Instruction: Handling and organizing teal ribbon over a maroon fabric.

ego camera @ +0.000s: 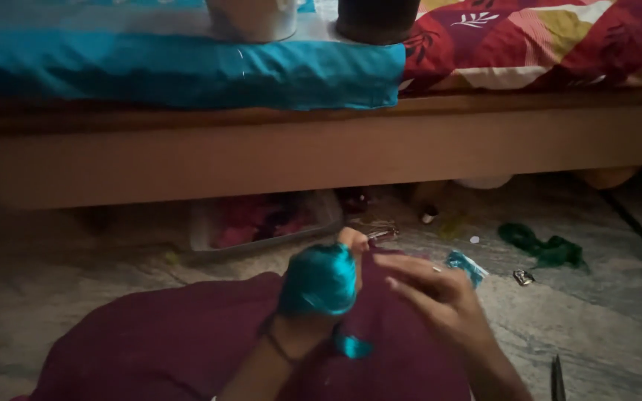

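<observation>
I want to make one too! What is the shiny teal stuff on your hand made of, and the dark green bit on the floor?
Shiny teal wrap around the left hand: probably satin ribbon or cloth; it gleams. Dark green scrap: likely crumpled fabric, duller.

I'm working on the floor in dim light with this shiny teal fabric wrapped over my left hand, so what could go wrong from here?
The teal fabric covers most of your left hand, so your right hand may well lose track of the fingers underneath. The scissors lie by your right arm at the picture's edge, easy to lean on. Small bits, such as the metal piece and the green scrap, are scattered on the floor and could get lost or knelt on in this dim light.
</observation>
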